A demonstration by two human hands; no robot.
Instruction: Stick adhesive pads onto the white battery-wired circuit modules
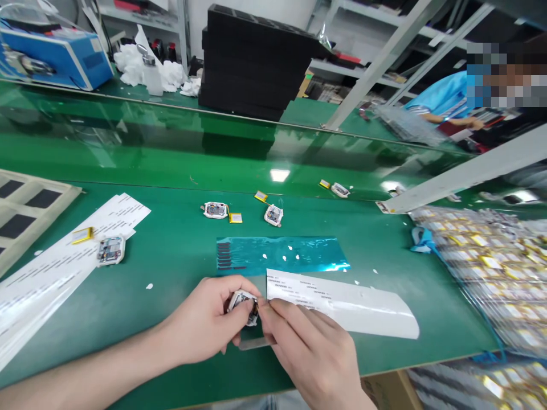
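Note:
My left hand [213,319] grips a small white electronic casing [243,307] with an exposed circuit board, thumb on the board. At its right edge, my right hand [307,341] is closed in a pinch; what sits between the fingertips is too small to make out. A thin, pale shiny strip [255,344] shows below the casing, between the two hands. Right beside them lies a white label sheet [363,310] with rows of dark print. Behind is a blue film sheet [277,254] with dark strips at its left end and small white bits on it.
Similar casings [216,210] [273,214] with yellow battery packs [235,218] lie farther back. Another casing [111,250] rests on label sheets [55,273] at left. Trays of battery units [482,267] stand at right. A metal post [461,171] slants up; a co-worker [448,102] is beyond.

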